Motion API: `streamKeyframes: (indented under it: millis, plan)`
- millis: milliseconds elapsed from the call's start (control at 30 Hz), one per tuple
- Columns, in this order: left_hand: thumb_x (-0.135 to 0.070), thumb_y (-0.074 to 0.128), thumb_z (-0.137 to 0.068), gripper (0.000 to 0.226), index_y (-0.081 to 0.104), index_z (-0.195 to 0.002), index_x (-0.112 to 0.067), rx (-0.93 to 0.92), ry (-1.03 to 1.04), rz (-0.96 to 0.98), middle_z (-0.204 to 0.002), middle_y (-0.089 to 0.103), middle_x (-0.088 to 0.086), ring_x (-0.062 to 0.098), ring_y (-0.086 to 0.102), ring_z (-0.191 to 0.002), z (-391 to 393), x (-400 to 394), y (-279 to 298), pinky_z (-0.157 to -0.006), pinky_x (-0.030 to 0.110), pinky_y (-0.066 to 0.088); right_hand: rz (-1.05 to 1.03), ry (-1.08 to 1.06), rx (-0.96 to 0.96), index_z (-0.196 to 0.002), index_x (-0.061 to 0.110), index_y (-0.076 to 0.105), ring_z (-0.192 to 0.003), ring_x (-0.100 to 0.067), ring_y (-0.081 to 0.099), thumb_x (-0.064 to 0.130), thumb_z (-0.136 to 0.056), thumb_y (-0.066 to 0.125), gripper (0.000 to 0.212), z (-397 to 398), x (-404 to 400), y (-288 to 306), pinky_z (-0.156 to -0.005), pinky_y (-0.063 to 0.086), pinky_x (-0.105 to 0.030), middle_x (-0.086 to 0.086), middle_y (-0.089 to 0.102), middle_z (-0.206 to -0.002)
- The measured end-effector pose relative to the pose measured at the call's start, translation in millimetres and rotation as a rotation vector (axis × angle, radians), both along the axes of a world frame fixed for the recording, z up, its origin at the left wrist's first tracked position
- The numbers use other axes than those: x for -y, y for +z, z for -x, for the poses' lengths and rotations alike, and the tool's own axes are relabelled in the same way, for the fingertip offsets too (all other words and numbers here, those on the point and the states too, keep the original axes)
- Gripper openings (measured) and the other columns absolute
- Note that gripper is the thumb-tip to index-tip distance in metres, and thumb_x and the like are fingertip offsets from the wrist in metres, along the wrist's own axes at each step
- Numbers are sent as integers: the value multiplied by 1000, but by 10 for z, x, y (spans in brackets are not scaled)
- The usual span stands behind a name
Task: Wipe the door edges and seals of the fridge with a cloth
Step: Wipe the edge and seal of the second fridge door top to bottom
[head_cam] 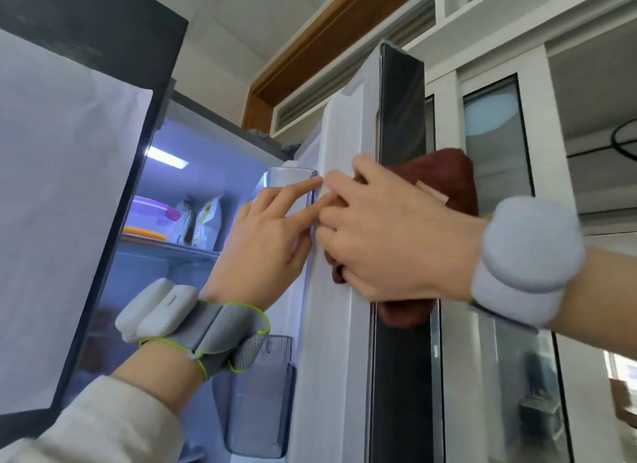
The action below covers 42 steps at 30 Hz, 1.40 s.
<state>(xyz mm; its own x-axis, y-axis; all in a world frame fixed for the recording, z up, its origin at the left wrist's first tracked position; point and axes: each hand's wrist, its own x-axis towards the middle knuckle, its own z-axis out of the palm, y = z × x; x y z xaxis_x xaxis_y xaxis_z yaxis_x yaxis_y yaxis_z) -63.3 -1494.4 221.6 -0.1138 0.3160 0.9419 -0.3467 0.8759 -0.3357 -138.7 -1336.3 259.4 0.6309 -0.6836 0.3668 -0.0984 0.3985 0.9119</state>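
Observation:
The fridge stands open with both doors swung out. The right door (400, 111) shows its white inner seal (339, 324) and dark outer edge. My right hand (389, 235) presses a dark red cloth (444, 173) around that edge, about halfway up the view. The cloth wraps from the seal side over to the dark outer face. My left hand (262, 242) rests on the inner side of the same door beside a clear door bin (293, 176), its index finger stretched out toward my right hand and touching the seal.
The left door (69, 187) fills the left side, close to my left arm. Lit shelves hold a lidded container (151, 211) and a bag (203, 221). A lower clear door bin (262, 400) hangs under my left wrist. White glass-fronted cabinets (499, 221) stand right behind the door.

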Motion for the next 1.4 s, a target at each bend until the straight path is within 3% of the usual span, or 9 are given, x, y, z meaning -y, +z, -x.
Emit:
streamKeyframes:
  millis: [200,267,367,533,667,900,1067,1233,1400]
  plan:
    - [-21,36,-84,49,56,-129,-19,5,25,14,-136,50,2,19,39,-103,12,-30,19,-81,35,34,-164,-36,29,-60,20,37,-67,-25,22,32,-71,57,26,65,-52,-527,-66,20,-37,-1,34,-57]
    - [-21,35,-84,48,56,-128,-19,7,41,8,-137,50,1,20,39,-104,7,-26,7,-82,32,33,-119,36,54,-60,21,51,-66,-25,34,33,-73,48,17,102,-32,-363,-67,22,-38,0,49,-57]
    - [-20,35,-84,45,55,-125,-21,3,36,8,-137,49,1,22,40,-103,-18,5,3,-83,32,32,12,175,68,-74,17,63,-76,-29,53,32,-72,31,35,173,-16,81,-68,29,-39,-3,62,-70]
    - [-18,37,-85,42,52,-124,-19,-19,43,44,-135,51,5,24,41,-101,-9,30,-4,-79,34,33,136,275,153,-79,11,60,-74,-32,48,33,-77,44,27,258,64,368,-64,27,-37,-5,59,-67]
    - [-18,37,-85,44,55,-125,-18,12,77,39,-135,50,5,24,40,-101,-27,10,12,-79,34,33,90,325,233,-80,12,62,-79,-30,48,35,-77,40,32,261,65,109,-66,27,-38,-3,59,-70]
    - [-20,36,-89,47,51,-133,-19,26,109,28,-137,49,3,24,41,-102,-68,5,6,-81,38,38,-151,227,343,-75,18,56,-77,-24,39,37,-73,53,20,277,-15,-852,-66,29,-38,0,53,-73]
    - [-24,34,-90,47,50,-134,-16,54,125,-13,-136,49,9,27,40,-103,-109,-12,4,-82,47,44,-179,390,351,-93,18,64,-84,-26,50,34,-76,53,25,448,-39,-907,-67,37,-39,0,63,-94]
    - [-42,27,-89,51,49,-133,-28,6,-27,-203,-138,40,-10,17,27,-122,-104,-142,-64,-105,29,19,56,590,329,-104,13,67,-91,-31,47,29,-79,57,32,585,-95,-344,-71,34,-40,-4,65,-109]
    - [-57,32,-82,38,41,-119,-53,55,-257,-471,-137,21,-33,-8,4,-131,-53,-291,-35,-108,20,4,-13,639,377,-103,12,68,-94,-30,45,29,-75,60,34,617,9,-488,-71,37,-42,-3,64,-111]
